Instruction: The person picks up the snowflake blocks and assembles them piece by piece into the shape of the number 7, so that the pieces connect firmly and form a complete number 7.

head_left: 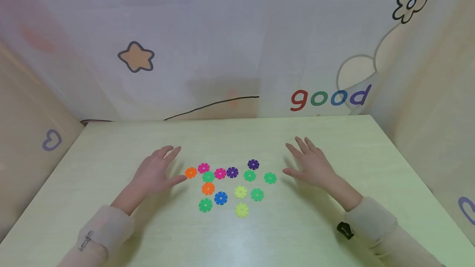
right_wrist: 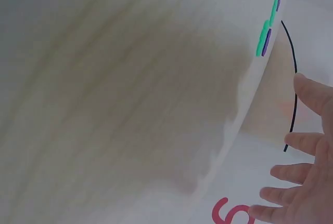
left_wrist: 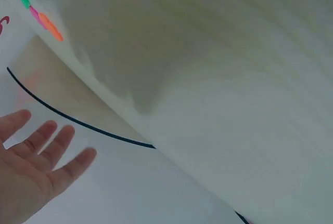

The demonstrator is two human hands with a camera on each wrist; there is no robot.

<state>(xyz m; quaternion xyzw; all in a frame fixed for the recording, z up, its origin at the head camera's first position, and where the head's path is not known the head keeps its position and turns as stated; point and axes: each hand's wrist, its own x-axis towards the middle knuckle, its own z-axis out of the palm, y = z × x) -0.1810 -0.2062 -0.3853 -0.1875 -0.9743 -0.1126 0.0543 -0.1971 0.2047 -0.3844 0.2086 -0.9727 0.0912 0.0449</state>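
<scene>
Several flat notched plastic discs, like snowflake building pieces, lie loosely spread mid-table in the head view. Among them are an orange disc (head_left: 191, 172), a pink disc (head_left: 220, 173), a purple disc (head_left: 253, 164), a blue disc (head_left: 220, 198), a green disc (head_left: 270, 178) and a yellow disc (head_left: 242, 210). To their left hovers my left hand (head_left: 157, 172), fingers spread, its thumb near the leftmost orange disc. My right hand (head_left: 311, 164) is spread out to the right of the green disc. Both hands hold nothing. The wrist views show the palms with fingers apart.
The pale wooden table (head_left: 237, 242) ends at a printed curtain (head_left: 222, 32) behind, with fabric on both sides too. A black clip-like piece (head_left: 345, 230) shows beside the right sleeve (head_left: 371, 219).
</scene>
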